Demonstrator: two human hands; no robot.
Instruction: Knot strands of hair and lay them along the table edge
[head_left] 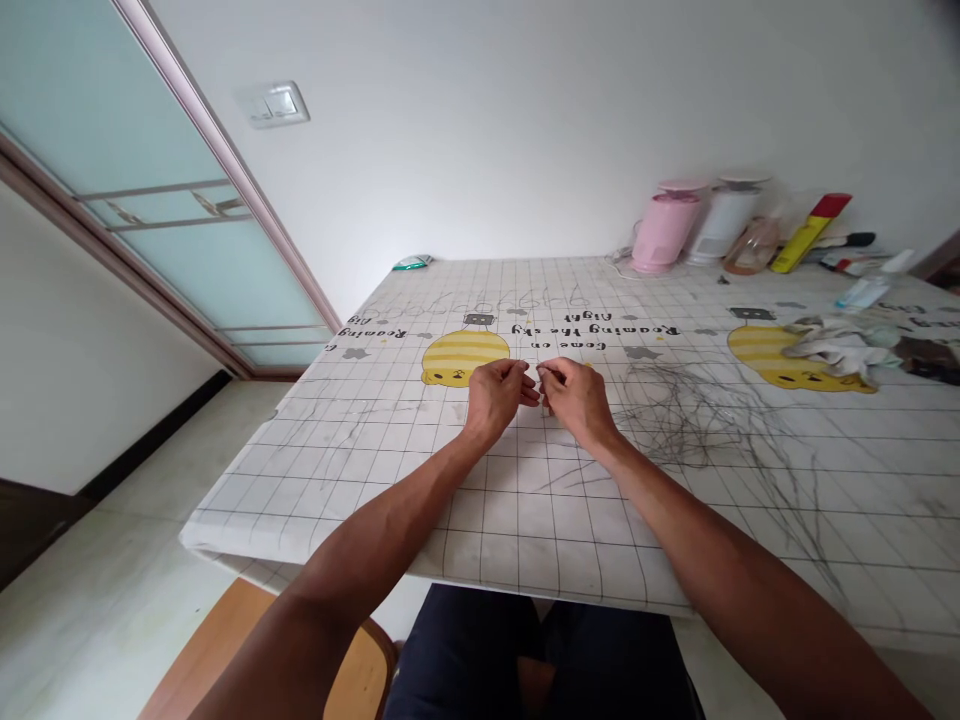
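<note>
My left hand [496, 398] and my right hand [576, 398] face each other just above the table, fingertips almost meeting. Both are closed in a pinch. Whatever lies between the fingers is too thin or small to make out. Right of my right hand spreads a loose tangle of thin dark strands [675, 415], some trailing toward the table's front edge. A few fainter strands [341, 435] lie on the left part of the tablecloth. Along the far part of the cloth runs a row of looped thin strands [487, 303].
A white checked tablecloth [517, 540] with yellow bear prints covers the table. At the back right stand a pink cylinder [664, 230], a white cylinder [724, 220], bottles and a yellow-red box [810, 235]. A crumpled cloth [840, 345] lies at right, a green packet [411, 263] at the far left corner.
</note>
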